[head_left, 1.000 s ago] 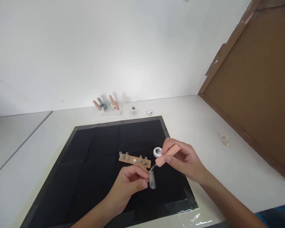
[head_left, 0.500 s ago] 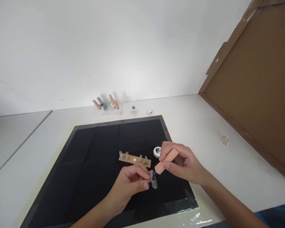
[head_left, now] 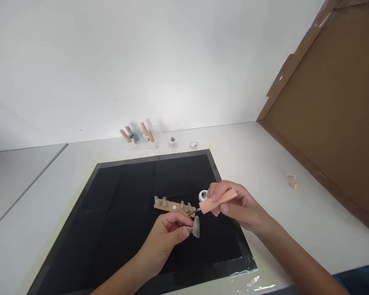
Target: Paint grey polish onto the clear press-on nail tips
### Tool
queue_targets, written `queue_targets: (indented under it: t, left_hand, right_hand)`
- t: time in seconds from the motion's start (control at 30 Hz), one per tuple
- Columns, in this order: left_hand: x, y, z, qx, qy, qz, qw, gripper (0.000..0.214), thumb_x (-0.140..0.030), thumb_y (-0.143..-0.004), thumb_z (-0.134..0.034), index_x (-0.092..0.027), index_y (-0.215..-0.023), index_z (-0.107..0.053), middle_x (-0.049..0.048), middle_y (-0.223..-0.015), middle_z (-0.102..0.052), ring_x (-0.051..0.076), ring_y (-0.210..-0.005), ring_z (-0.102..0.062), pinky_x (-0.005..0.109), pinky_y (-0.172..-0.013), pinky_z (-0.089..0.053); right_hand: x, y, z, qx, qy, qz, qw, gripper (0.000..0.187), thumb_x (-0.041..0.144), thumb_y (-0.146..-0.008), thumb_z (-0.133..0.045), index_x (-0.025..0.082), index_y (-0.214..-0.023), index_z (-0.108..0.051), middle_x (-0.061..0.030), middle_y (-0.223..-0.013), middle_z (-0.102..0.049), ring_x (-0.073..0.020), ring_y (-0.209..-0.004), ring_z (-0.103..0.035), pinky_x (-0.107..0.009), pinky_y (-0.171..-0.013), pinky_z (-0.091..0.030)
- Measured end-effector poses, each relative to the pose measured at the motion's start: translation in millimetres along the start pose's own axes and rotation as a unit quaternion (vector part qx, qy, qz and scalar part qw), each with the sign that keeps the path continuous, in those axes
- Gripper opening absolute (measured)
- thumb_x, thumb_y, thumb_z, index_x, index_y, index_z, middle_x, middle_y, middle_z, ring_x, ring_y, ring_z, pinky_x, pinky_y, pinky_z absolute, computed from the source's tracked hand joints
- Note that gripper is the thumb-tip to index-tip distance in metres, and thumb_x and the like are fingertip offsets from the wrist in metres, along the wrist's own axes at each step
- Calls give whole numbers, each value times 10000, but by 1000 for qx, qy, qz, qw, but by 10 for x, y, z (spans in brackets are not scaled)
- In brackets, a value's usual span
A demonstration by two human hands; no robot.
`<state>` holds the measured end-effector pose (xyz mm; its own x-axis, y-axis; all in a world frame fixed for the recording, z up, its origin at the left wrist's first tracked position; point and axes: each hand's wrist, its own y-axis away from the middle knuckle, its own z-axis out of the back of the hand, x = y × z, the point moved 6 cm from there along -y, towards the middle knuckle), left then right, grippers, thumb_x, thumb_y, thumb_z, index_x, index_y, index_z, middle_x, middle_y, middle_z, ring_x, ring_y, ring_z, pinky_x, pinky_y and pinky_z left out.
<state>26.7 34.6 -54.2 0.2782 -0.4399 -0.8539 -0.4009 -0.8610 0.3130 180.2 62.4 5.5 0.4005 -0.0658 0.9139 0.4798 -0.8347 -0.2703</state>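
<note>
Between thumb and fingers, my left hand [head_left: 166,234] pinches a small metal stand that carries a clear false nail [head_left: 196,227], held upright over the black mat. My right hand [head_left: 238,203] grips a nail polish brush by its peach handle [head_left: 217,201]. The dark bristle tip points left, just above the false nail's upper end; whether it touches cannot be made out. Behind my left hand lies a tan strip [head_left: 169,205] bearing several more false nails on stands. A small white round jar [head_left: 203,195] sits beside the strip, partly hidden by my right hand.
A black mat [head_left: 126,196] with taped edges covers the table's middle. Along the back wall stand several polish bottles [head_left: 150,138], a small clear block [head_left: 172,142] and a white dish [head_left: 194,145]. Two small pale items [head_left: 292,181] lie right, near a cardboard panel [head_left: 332,123].
The brush has lifted off the false nail's face, its handle tilting flatter as my right hand shifted up and right. My left hand turned the nail slightly and moved it up and left.
</note>
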Motion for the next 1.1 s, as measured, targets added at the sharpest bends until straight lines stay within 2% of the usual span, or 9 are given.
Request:
queue_targets:
  t: [0.13,0.3,0.37,0.53,0.83,1.1]
  left_hand:
    - [3,5,-3,-9,23,11,1000,225,-400,-565,-806,-218,-679,-739,-26,-671,-644,114,-679,-548,296,-785,-419]
    - [9,27,-11,-15,30,28,999,246,-416,-550,-808,-212,-669,-739,-23,-627,-633,109,-631,-527,304,-764,-424]
    - [6,35,-15,-14,28,33,999,246,-420,-548,-808,-212,-661,-739,-21,-618,-625,108,-619,-522,292,-735,-421]
    - [-12,27,-23,-5,23,27,999,240,-419,-573,-797,-205,-667,-743,-2,-633,-633,121,-632,-519,270,-671,-397]
    - [-12,22,-56,3,31,31,999,226,-412,-576,-797,-210,-663,-743,-5,-645,-635,117,-643,-515,254,-655,-379]
    - [-19,35,-49,8,32,23,999,234,-417,-569,-799,-207,-654,-739,-1,-663,-635,113,-637,-515,251,-641,-376]
  right_hand:
    - [3,-6,0,-3,21,15,1000,170,350,-835,-612,196,-770,-645,4,-674,-491,-114,-585,-460,-252,-535,-386]
    - [58,-3,-52,-6,113,-2,994,130,306,-855,-591,222,-944,-634,1,-735,-497,-109,-605,-447,-239,-546,-373]
    - [68,0,-74,-1,129,-13,992,114,297,-855,-587,217,-929,-621,-4,-748,-494,-112,-611,-434,-235,-538,-364]
    - [75,-5,-120,17,138,-1,990,83,275,-843,-590,202,-869,-620,-19,-759,-512,-130,-649,-451,-251,-564,-371]
    - [80,-8,-133,26,160,5,987,51,222,-843,-580,196,-852,-623,-19,-761,-528,-132,-664,-482,-257,-592,-390]
    - [86,-20,-109,23,164,14,986,59,222,-839,-568,190,-814,-611,-21,-745,-529,-133,-633,-479,-254,-548,-390]
